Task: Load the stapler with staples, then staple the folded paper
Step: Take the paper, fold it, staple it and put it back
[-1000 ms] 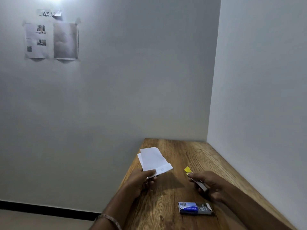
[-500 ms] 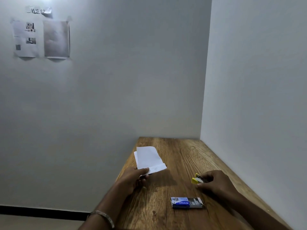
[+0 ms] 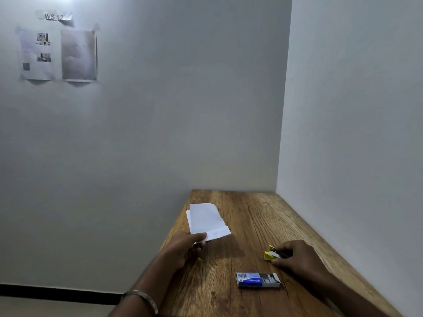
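Grey-white walls [image 3: 160, 110] fill most of the frame, meeting in a corner right of centre. Wooden table [image 3: 251, 213] takes the lower right, running from that corner toward the bottom edge. Upper left of the frame: two printed sheets [image 3: 58, 56] taped on the wall, with a small "WS 12" label [image 3: 55, 16] above them. A dark skirting strip [image 3: 45, 292] runs along the lower left.

Left hand [image 3: 183, 250], lower centre, pinches the near end of the folded paper [image 3: 204, 219]; thumb on top, fingers underneath. The paper sits near the table's left edge, flap folded at its near end; lifted or lying flat, cannot tell. A metal bangle [image 3: 142, 296] is on the left wrist.

Right hand [image 3: 295, 257], lower right, curls over the yellow stapler [image 3: 271, 255], which rests on the table, yellow tip poking out to the left.

Staple box [image 3: 257, 280], blue label, lies open on the table just below the right hand, apart from it.
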Tool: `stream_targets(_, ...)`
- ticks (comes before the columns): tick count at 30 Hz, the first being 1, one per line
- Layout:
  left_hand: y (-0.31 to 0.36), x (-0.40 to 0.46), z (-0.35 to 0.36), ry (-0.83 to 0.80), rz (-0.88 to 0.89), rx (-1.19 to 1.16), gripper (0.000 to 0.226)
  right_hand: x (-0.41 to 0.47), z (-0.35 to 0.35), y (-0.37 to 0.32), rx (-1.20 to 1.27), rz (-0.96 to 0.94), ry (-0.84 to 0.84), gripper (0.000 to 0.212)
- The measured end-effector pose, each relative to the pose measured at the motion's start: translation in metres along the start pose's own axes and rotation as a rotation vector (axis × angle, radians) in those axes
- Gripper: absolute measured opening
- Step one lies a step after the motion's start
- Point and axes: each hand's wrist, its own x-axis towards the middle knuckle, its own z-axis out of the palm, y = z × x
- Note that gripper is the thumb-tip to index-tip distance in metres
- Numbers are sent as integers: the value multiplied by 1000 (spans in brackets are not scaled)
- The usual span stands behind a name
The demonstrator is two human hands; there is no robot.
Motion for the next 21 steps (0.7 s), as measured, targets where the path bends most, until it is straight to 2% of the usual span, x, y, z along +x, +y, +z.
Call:
stream_targets(8, 0, 2, 1, 9, -15, 9, 25, 2, -7, -3, -42, -16, -74, 33)
stream_targets(12, 0, 4, 0, 8, -17, 14, 26, 5, -6, -19, -32, -102, 81, 40)
stream_targets(15, 0, 2, 1, 5, -12, 18, 24, 10, 5, -40, 40, -174, 160, 31)
stream_targets(18, -1, -1, 0, -1, -1, 22, 22, 20, 22, -65, 179, -155, 102, 26)
stream_targets(21, 0, -3, 0, 0, 7, 26, 23, 30, 36, -89, 338, -66, -27, 16)
